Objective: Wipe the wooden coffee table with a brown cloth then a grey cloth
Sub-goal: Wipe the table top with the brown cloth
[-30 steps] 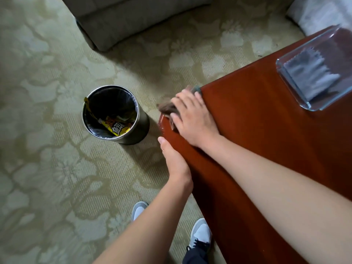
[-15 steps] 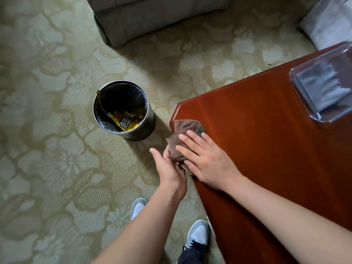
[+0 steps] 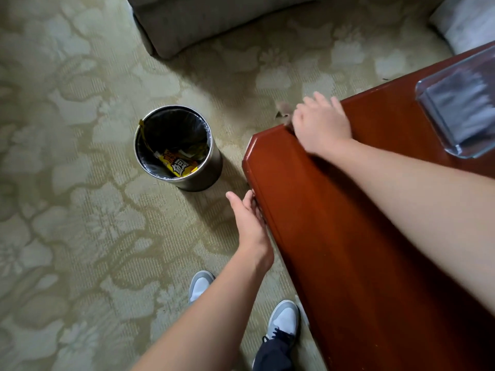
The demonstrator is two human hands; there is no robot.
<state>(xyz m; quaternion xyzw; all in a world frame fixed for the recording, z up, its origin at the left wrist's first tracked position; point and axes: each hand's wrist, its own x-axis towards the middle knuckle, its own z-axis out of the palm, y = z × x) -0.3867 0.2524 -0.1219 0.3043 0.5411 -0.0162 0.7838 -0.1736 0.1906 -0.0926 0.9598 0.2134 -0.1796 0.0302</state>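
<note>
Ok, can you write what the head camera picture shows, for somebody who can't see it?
A person's right hand presses a brown cloth at the corner edge of a wooden coffee table, while the left hand rests against the table's side. A metal bin stands on the carpet nearby.

A pale green carpet (image 3: 80,236) with a large woven flower pattern covers the floor. A grey sofa (image 3: 214,20) stands at the top, casting a soft shadow. A round metal bin (image 3: 179,148) with a black liner sits on the carpet, wrappers inside.
</note>
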